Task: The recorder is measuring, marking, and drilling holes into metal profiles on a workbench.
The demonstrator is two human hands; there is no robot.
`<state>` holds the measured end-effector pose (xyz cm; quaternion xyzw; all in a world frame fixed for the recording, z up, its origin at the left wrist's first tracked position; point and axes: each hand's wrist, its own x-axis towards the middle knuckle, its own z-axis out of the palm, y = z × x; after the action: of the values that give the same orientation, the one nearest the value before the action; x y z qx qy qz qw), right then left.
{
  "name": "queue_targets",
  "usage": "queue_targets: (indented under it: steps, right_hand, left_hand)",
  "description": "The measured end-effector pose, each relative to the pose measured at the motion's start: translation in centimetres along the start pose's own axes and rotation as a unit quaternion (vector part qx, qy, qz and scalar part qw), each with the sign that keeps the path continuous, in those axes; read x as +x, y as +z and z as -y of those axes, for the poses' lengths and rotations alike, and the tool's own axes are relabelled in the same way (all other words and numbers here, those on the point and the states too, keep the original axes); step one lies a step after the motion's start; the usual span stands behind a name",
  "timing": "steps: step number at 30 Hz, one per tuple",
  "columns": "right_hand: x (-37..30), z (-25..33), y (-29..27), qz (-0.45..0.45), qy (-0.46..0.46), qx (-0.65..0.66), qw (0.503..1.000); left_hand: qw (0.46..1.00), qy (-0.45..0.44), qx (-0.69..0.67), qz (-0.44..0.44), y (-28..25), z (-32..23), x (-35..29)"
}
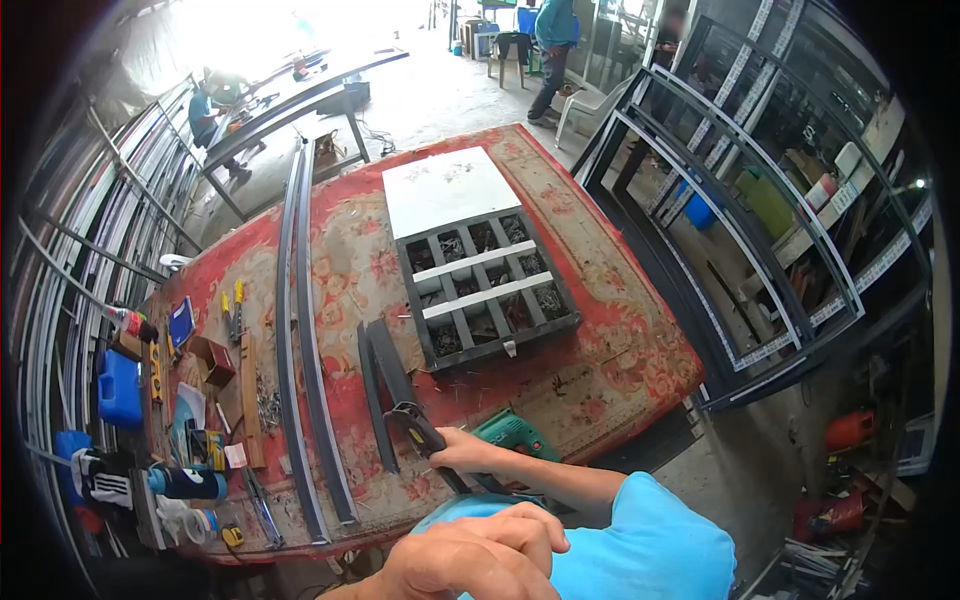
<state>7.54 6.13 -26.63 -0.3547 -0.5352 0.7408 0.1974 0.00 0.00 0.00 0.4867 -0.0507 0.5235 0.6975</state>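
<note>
My right hand (pixel 462 450) reaches in over the near edge of the table, its fingers closed on a black clamp-like tool (pixel 412 425). That tool lies against the near end of two short dark metal profiles (pixel 388 365). Just right of the hand is a green power tool (pixel 515 435), partly covered by my forearm. My left hand (pixel 475 555) is raised close to the camera at the lower edge, with its fingers curled. Whatever it may hold is hidden.
A red patterned carpet (pixel 620 340) covers the table. On it are a compartment box (pixel 490 290) of small hardware, a white panel (pixel 440 190), long dark profiles (pixel 300 330) and pliers (pixel 232 305). Dark window frames (pixel 740 220) lean at right. Two people work beyond.
</note>
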Motion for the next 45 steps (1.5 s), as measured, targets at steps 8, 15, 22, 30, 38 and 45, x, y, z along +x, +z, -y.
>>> queue_targets:
  steps: [8,15,22,30,38,45]
  right_hand:
    - [0.4,-0.6,-0.2,-0.002,-0.014,-0.06,0.998]
    - [0.4,-0.2,0.1,-0.008,-0.008,-0.065,0.998]
    - [0.7,-0.5,0.1,0.002,-0.012,-0.049,0.999]
    - [0.8,-0.9,0.1,-0.007,-0.014,-0.045,0.999]
    - [1.3,-1.9,-0.2,0.0,0.008,-0.047,0.999]
    - [0.5,-0.8,0.0,-0.035,-0.006,-0.018,0.999]
  left_hand:
    - [0.993,0.072,0.034,0.082,-0.2,-0.1,1.1]
    - [0.993,0.046,0.032,0.099,-0.6,-0.9,1.3]
    - [0.993,0.054,0.036,0.101,-0.6,-1.2,1.2]
    - [0.995,0.037,0.072,0.05,0.0,-1.6,0.5]
    - [0.996,0.0,0.087,0.029,-1.5,-1.8,-1.4]
    - [0.977,-0.127,0.142,-0.101,-1.1,-3.2,-5.3]
